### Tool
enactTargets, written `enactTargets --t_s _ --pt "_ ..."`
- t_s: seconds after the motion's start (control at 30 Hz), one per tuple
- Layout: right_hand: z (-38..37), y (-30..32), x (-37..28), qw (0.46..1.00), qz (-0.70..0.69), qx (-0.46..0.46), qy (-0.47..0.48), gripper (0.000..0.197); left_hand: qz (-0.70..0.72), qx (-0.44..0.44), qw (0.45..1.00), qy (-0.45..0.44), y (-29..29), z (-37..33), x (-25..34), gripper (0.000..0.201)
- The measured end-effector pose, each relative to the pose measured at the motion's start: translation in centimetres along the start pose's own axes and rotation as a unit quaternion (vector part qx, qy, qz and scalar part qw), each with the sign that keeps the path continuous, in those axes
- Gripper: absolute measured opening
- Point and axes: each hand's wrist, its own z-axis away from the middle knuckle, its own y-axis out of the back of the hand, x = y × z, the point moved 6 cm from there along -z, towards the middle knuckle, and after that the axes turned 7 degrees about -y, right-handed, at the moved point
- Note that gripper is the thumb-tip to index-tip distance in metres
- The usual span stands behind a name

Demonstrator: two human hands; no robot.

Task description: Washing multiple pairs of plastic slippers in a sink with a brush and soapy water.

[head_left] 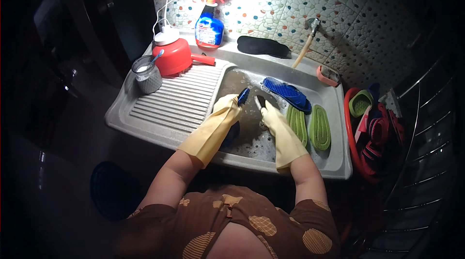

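Both my hands wear pale yellow rubber gloves and work over the murky, sudsy water of the sink [334, 159]. My left hand [226, 106] is closed round a dark blue slipper [243, 96]; more blue shows beneath that forearm. Just right of it, my right hand [272, 116] grips a small dark brush-like thing with a pale edge [260, 101], mostly hidden by the glove. Beyond the right hand lies another blue slipper [288, 94], its textured side up. A green slipper [319, 127] and a second green slipper [296, 122] rest beside the right glove.
On the ribbed washboard side stand a red jug [173, 58] and a glass jar [147, 76]. Along the back are a blue spray bottle [209, 30], a black pad [263, 46], a tap with hose [310, 41] and a pink soap dish [328, 75]. A red basin [352, 145] holds footwear.
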Motion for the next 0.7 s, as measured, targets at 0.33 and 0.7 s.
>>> enactTargets --t_s 0.33,0.7 --pt "9.1 0.4 -7.1 0.981 0.158 -0.024 -0.107 0.058 0.039 0.0 0.997 0.063 -3.5 -2.7 -4.2 0.05" --pt "1.7 -2.5 -2.0 0.955 0.125 0.029 -0.268 0.08 0.07 -0.052 0.996 0.002 -1.3 -0.8 2.3 0.04"
